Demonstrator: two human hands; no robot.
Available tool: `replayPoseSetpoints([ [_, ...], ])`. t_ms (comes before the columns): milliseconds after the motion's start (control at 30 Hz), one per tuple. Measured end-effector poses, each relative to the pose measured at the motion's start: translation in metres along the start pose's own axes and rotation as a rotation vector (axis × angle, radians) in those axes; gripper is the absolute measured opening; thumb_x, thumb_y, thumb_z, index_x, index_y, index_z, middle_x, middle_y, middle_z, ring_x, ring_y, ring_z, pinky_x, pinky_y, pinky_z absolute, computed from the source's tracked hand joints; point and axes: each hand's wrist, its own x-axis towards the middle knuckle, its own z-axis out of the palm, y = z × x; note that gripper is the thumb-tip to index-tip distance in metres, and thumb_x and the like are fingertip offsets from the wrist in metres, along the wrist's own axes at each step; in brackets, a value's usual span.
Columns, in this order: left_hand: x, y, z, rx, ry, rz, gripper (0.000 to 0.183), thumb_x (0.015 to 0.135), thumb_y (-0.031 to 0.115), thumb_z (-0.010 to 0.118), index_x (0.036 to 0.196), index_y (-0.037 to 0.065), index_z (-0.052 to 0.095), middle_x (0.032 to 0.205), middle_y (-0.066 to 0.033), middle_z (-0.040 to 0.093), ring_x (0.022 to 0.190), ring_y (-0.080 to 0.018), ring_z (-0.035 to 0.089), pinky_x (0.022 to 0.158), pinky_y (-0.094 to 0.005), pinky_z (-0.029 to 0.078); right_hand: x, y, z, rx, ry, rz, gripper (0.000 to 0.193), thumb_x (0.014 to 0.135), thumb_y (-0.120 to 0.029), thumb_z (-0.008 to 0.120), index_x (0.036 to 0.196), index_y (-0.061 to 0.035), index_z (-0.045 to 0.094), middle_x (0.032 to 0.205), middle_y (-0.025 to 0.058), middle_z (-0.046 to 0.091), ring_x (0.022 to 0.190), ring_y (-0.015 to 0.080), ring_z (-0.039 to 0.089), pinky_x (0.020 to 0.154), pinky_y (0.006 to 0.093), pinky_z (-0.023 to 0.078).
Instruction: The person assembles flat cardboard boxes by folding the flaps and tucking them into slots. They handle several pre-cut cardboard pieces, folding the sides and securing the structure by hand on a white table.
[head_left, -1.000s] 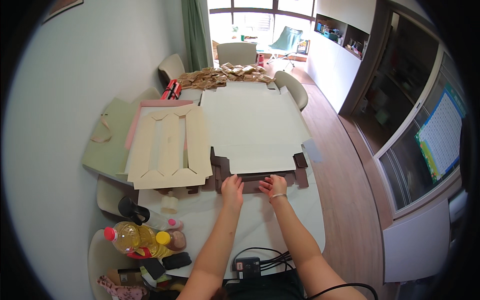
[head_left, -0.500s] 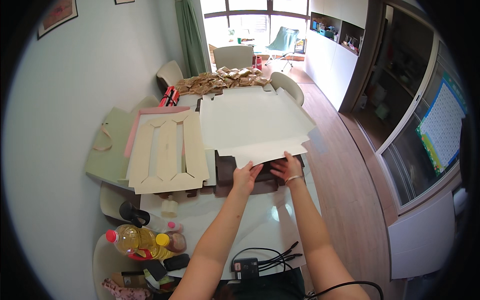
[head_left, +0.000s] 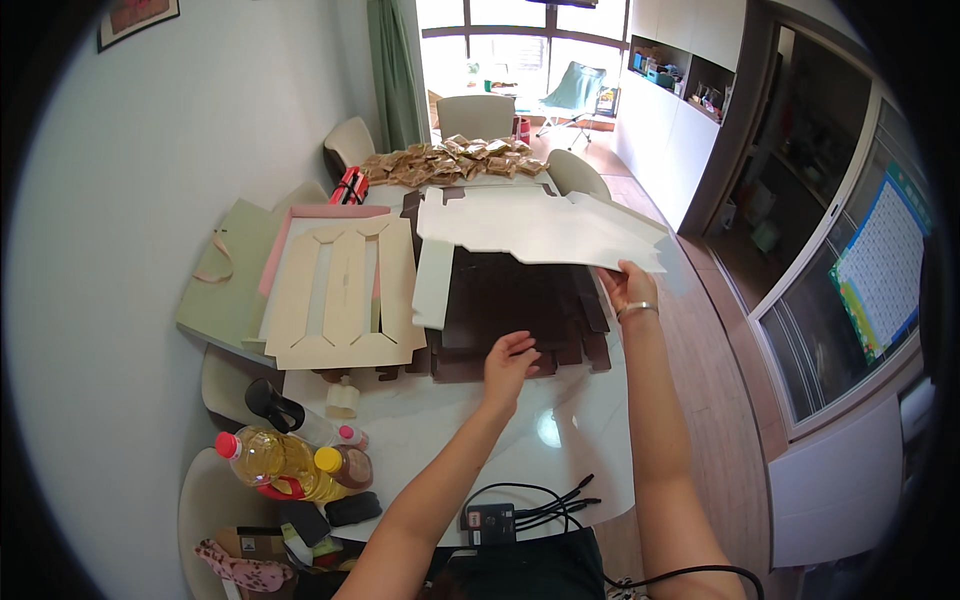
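A large flat white cardboard sheet (head_left: 540, 225) with notched, folded edges is tilted up at its near right side. My right hand (head_left: 630, 287) grips its near right corner, fingers closed on the edge. Beneath it lie dark brown cardboard pieces (head_left: 500, 305) with flaps, now partly uncovered. My left hand (head_left: 510, 372) holds nothing; its fingers are loosely apart over the near edge of the brown cardboard. To the left, cream cardboard (head_left: 343, 285) with long cut-out slots lies in a pink-edged tray.
Many small brown packets (head_left: 455, 160) are heaped at the table's far end. A green bag (head_left: 235, 275) stands on the left. Nearer are an oil bottle (head_left: 275, 460), a yellow-capped bottle (head_left: 350, 467), a tape roll (head_left: 341, 400) and a black box with cables (head_left: 490, 524).
My right hand has raised the white sheet's near edge and moved it up and to the right. My left hand has let go and drawn back a little. More brown cardboard shows.
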Motion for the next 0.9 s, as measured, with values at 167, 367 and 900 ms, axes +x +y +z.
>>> replayPoseSetpoints([
  [167, 0.007, 0.031, -0.035, -0.429, 0.142, 0.081, 0.044, 0.098, 0.017, 0.050, 0.139, 0.006, 0.038, 0.137, -0.0143, 0.046, 0.115, -0.0254, 0.056, 0.092, -0.0386, 0.051, -0.007, -0.031, 0.034, 0.119, -0.039, -0.016, 0.031, 0.087, 0.008, 0.042, 0.117, 0.0149, 0.038, 0.113, 0.0279, 0.055, 0.100, 0.0423, 0.063, 0.082, 0.0531, 0.060],
  [367, 0.021, 0.081, -0.077, -0.733, 0.145, 0.285, 0.057, 0.102, 0.031, 0.039, 0.150, 0.008, 0.018, 0.154, -0.0153, 0.022, 0.138, -0.0311, 0.032, 0.110, -0.0451, 0.037, -0.032, -0.048, 0.058, 0.164, -0.064, -0.008, 0.032, 0.087, 0.009, 0.043, 0.119, 0.0135, 0.038, 0.116, 0.0273, 0.054, 0.106, 0.0415, 0.060, 0.088, 0.0531, 0.058],
  [900, -0.041, 0.102, -0.013, -0.536, -0.234, 0.362, 0.081, 0.095, 0.048, 0.048, 0.153, 0.014, 0.002, 0.146, -0.0146, 0.035, 0.130, -0.0289, 0.043, 0.105, -0.0519, 0.039, -0.103, 0.015, -0.012, 0.047, -0.125, 0.086, 0.044, 0.086, 0.002, 0.051, 0.129, 0.0008, 0.043, 0.117, 0.0181, 0.058, 0.101, 0.0352, 0.064, 0.076, 0.0494, 0.061],
])
